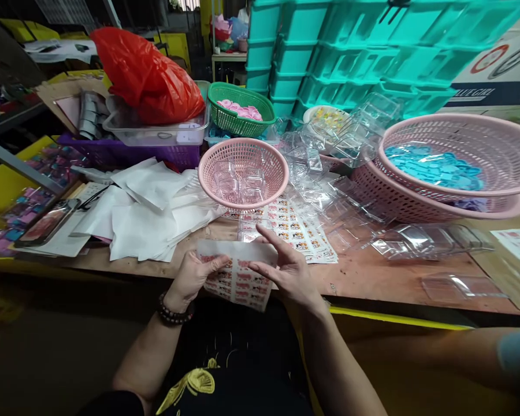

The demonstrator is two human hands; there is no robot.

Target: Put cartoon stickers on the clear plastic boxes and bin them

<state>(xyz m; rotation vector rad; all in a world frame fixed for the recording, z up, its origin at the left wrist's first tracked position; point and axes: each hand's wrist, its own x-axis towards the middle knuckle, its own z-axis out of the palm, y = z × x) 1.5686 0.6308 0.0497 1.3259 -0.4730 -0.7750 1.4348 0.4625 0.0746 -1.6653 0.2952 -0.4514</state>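
A sheet of small printed stickers (242,286), with rows of pink and orange figures and a blank upper strip, is held over the table's front edge. My left hand (195,277) pinches its left side, thumb on top, a beaded bracelet at the wrist. At the right side of the sheet is my right hand (290,271), its thumb lying across the printed face. The right index finger is raised away from the paper; the other fingers are partly hidden. More sticker sheets (290,222) lie just beyond, beside a pink basket (242,203) containing clear plastic cases.
White backing papers (143,225) and a phone (47,222) lie left. Clear plastic cases (420,241) are heaped right, near large pink baskets (450,124) with blue pieces. Behind stand a green basket (225,118), a red bag (147,81) and turquoise crates (338,63). Another person's arm (429,352) reaches in at right.
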